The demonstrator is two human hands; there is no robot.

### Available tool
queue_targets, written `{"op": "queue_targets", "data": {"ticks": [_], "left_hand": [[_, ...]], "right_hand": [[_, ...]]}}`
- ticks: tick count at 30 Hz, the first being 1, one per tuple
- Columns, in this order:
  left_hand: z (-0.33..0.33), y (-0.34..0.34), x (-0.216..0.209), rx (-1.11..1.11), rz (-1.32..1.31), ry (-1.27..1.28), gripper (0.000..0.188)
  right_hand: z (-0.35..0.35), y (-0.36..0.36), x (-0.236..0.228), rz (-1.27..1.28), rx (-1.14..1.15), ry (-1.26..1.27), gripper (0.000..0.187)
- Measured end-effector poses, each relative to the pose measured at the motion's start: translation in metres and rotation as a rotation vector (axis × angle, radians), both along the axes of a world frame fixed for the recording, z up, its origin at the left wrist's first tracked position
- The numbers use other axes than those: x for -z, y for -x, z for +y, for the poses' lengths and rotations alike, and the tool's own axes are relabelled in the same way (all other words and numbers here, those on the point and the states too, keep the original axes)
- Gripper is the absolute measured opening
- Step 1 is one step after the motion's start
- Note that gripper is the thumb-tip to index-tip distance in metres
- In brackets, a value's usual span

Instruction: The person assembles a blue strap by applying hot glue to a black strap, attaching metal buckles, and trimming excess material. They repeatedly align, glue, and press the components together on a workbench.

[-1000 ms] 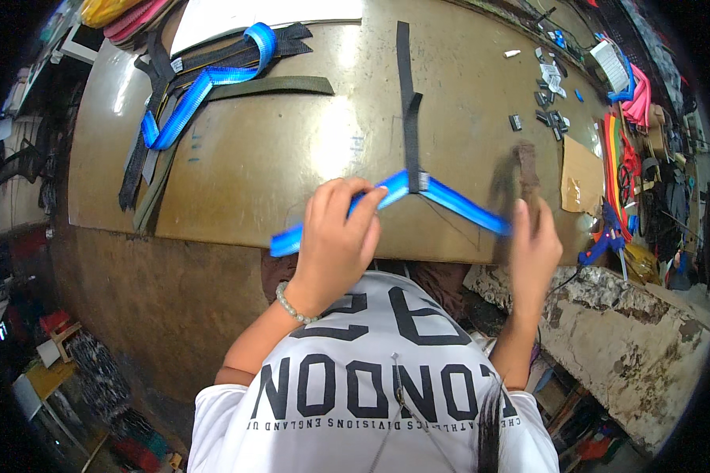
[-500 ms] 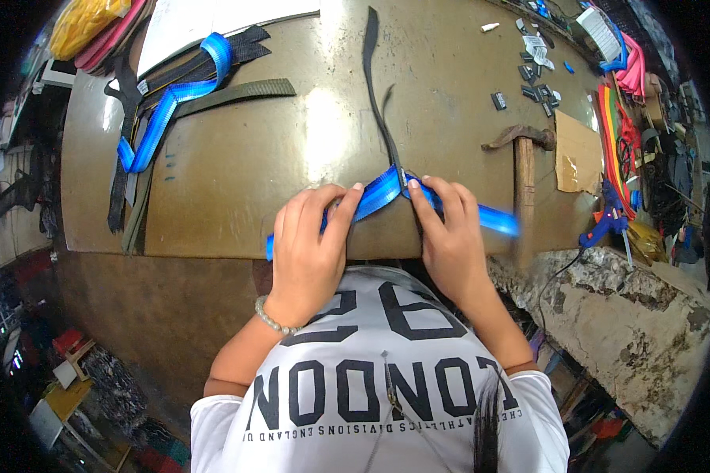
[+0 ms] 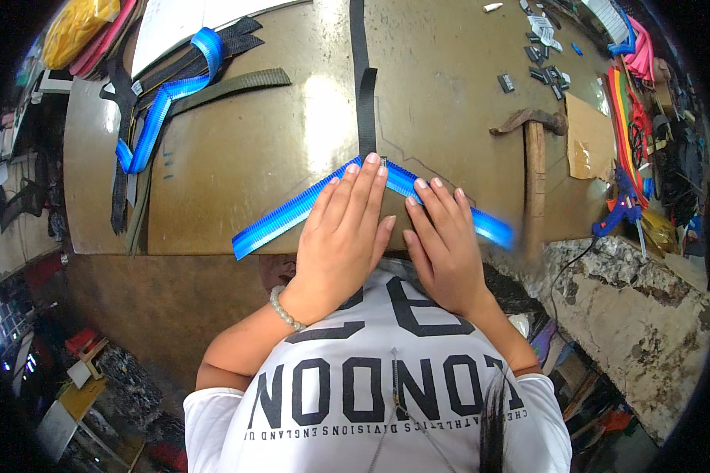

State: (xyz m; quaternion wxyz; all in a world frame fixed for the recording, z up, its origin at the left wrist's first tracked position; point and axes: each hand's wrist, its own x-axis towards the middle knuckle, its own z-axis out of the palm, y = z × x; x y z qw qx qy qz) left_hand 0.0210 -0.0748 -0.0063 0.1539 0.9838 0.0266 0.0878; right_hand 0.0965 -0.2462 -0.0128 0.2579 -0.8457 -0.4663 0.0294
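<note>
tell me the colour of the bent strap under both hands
The strap is blue, in lighter and darker bands; head view.

we read this as a small workshop where webbing is handled. before us we see a scuffed brown worktable (image 3: 213, 217), with blue webbing (image 3: 272, 221) lying near its front edge and a pile of webbing straps (image 3: 162, 98) at the left. toward the right we find a wooden-handled hammer (image 3: 534, 173), scattered small black tags (image 3: 538, 74), a cardboard piece (image 3: 590, 138) and a corded blue glue gun (image 3: 625, 209). beside the table we notice a rough, stained slab (image 3: 607, 323).
</note>
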Motion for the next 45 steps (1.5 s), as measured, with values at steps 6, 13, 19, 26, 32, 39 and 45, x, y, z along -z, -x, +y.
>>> {"op": "queue_targets", "data": {"ticks": [6, 13, 19, 26, 32, 39, 45], "left_hand": [[0.001, -0.004, 0.004, -0.007, 0.002, 0.056, 0.059], [0.013, 0.013, 0.002, 0.022, -0.034, 0.23, 0.062], [0.026, 0.018, -0.005, 0.076, 0.102, 0.16, 0.066], [0.031, 0.017, -0.003, 0.094, 0.14, 0.19, 0.069], [0.021, 0.023, 0.0, 0.102, 0.202, 0.036, 0.075], [0.021, 0.022, 0.006, 0.099, 0.21, -0.082, 0.076], [0.019, 0.022, 0.011, 0.063, 0.155, -0.102, 0.074]], "right_hand": [[-0.018, 0.001, 0.002, 0.004, 0.011, 0.08, 0.049], [-0.013, -0.015, -0.005, -0.024, 0.033, 0.118, 0.046], [0.005, -0.013, -0.002, 0.018, -0.034, 0.033, 0.05], [0.018, -0.007, -0.002, 0.045, -0.056, 0.057, 0.054], [0.01, -0.009, -0.003, 0.048, -0.084, 0.109, 0.053], [0.01, -0.005, 0.009, -0.047, -0.07, 0.081, 0.05], [0.014, -0.002, 0.017, -0.116, -0.018, 0.06, 0.046]]}}
